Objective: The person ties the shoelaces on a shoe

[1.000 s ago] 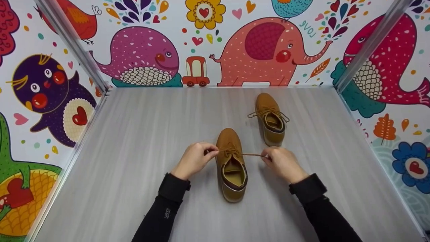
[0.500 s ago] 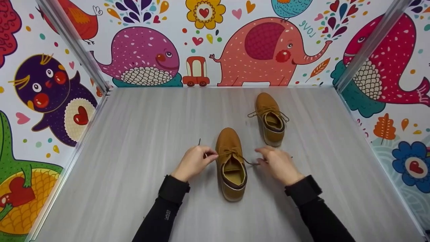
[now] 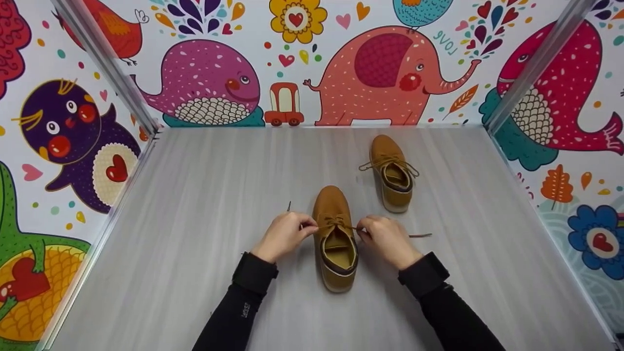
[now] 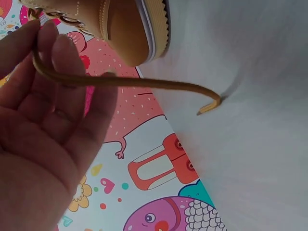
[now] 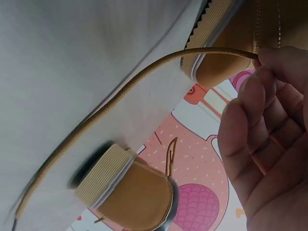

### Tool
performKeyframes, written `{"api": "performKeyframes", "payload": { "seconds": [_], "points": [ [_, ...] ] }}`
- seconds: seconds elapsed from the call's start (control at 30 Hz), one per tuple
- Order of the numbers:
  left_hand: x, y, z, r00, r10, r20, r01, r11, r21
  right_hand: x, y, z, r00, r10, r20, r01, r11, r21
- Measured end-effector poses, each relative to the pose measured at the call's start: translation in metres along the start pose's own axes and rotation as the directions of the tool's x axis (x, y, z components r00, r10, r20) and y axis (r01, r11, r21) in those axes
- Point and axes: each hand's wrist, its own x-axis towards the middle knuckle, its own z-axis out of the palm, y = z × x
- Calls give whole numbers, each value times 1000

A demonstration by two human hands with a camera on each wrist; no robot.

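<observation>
A tan lace-up shoe stands upright in the middle, toe pointing away, its laces crossed over the tongue. At its left side my left hand pinches one shoelace between thumb and fingertips; the lace's loose end trails past the fingers to the floor in the left wrist view. On the other side my right hand pinches the second shoelace close to the eyelets. That lace's tail runs out behind the hand and lies along the floor.
The matching tan shoe, its lace tied in a bow, stands farther back on the right. Printed cartoon panels enclose the pale grey floor at the back and sides, with metal strips at the corners.
My right hand let its grip slide off the taut lace, moved left and now pinches the lace nearer the shoe. The left hand stays pinched by the shoe's left side.
</observation>
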Motion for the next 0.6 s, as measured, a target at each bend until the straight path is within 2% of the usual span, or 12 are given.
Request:
{"api": "performKeyframes", "payload": {
  "seconds": [0.2,0.4,0.6],
  "points": [
    [-4,-5,-7,999,14,-44,-12,999,41,-8,15,-10,1000,25,-10,-25,1000,9],
    [-13,-15,-15,994,23,-103,-18,999,40,-10,19,-15,999,34,-21,-34,999,12],
    [-21,-27,-12,996,-10,-88,15,999,47,-11,19,-13,997,74,22,-74,997,27]
  ]
}}
